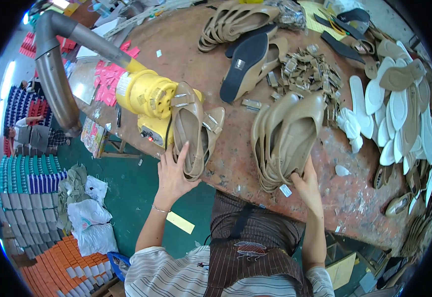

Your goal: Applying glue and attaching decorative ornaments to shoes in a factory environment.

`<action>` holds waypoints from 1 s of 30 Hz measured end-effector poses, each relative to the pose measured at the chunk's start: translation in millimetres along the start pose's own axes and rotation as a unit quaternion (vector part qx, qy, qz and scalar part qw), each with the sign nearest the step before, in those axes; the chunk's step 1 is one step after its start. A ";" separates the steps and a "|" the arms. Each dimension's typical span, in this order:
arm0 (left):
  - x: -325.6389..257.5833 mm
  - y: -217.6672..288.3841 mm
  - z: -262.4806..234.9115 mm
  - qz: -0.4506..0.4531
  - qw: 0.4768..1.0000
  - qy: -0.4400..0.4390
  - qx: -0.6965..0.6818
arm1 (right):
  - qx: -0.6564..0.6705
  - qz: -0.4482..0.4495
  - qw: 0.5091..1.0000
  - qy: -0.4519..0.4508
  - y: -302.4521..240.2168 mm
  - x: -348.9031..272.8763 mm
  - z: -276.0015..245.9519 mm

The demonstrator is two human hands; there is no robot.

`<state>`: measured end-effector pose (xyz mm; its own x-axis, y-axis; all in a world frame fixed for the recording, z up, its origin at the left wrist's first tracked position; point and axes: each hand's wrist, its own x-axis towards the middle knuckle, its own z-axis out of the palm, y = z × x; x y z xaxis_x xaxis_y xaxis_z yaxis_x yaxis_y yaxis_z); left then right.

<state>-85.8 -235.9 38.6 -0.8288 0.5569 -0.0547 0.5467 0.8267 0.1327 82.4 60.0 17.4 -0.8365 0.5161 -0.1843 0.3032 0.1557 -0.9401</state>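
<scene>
My left hand (170,173) grips the heel end of a beige shoe upper (190,129) that lies near the table's left edge, right beside a yellow machine (149,96). My right hand (306,182) holds the near end of a stack of beige shoe uppers (287,136) lying on the worn reddish table (235,148). Both forearms come up from the lower edge, on either side of my brown striped apron.
A grey duct (52,64) runs from the yellow machine. A dark-soled wedge shoe (248,64), a heap of small beige straps (307,72), more uppers (235,22) and several white insoles (399,114) cover the table's far and right parts. Stacked coloured boxes (32,183) stand on the green floor at left.
</scene>
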 end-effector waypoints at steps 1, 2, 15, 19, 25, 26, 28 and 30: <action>0.9 -1.8 2.0 0.013 1.000 -0.005 -0.009 | 0.002 -0.009 1.000 -0.005 2.3 3.1 0.0; 1.5 -3.4 2.7 0.026 0.999 -0.009 -0.018 | 0.061 0.017 0.998 -0.016 3.5 7.1 0.0; 80.1 42.2 -79.7 0.092 0.944 0.175 -0.265 | 0.219 0.049 0.973 -0.049 17.5 8.9 2.8; 175.0 46.8 -96.9 0.090 0.920 0.334 -0.187 | 0.229 0.055 0.971 -0.028 21.9 6.2 4.6; 247.4 31.4 -104.9 -0.002 0.913 0.397 0.094 | 0.210 0.087 0.973 -0.035 17.5 17.0 2.6; 243.3 41.2 -96.7 0.053 0.861 0.461 0.210 | 0.210 0.100 0.972 -0.020 16.6 22.8 2.0; 199.9 74.7 -62.0 0.110 0.936 0.333 0.033 | 0.284 0.123 0.950 -0.033 20.5 29.8 0.8; 146.3 90.4 -21.0 0.064 0.977 0.057 -0.196 | 0.273 0.103 0.956 -0.045 24.9 30.1 -1.3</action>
<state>-160.2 -81.4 63.3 -0.7767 0.6227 0.0946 0.5774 0.6439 0.5020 65.3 80.5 -11.1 -0.8276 0.4102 -0.3833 0.2040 -0.4163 -0.8860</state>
